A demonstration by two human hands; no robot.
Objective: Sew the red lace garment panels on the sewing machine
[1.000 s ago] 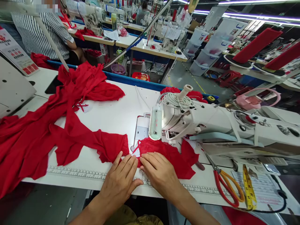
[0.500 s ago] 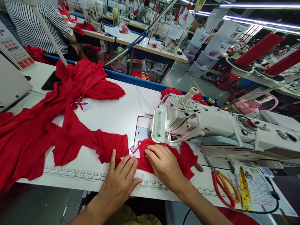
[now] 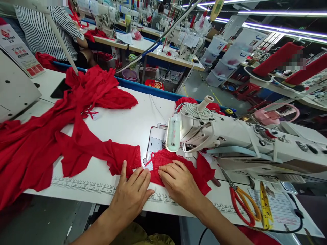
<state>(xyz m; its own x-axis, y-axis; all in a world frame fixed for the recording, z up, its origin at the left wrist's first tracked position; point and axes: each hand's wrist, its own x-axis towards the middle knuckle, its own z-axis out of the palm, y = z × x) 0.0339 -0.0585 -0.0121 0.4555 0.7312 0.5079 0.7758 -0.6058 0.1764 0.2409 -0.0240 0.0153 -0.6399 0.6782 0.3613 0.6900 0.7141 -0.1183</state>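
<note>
"Movement?"
"My right hand [image 3: 180, 183] has slid rightward, fingers bent on the red lace piece [image 3: 194, 172]; pinching, I can't tell. My left hand [image 3: 131, 194] lies flat, loose."
"Meaning?"
"Piece seems steadied on the worktop [image 3: 120, 126], near the sewing machine [image 3: 227, 131]."

Strip lights [image 3: 281, 13] are glowing across the upper right of the frame; below them, plastic bins [image 3: 227, 61] are standing stacked beside a grey floor [image 3: 198, 81], while worktables [image 3: 176, 60] are stretching across the upper centre.
</note>
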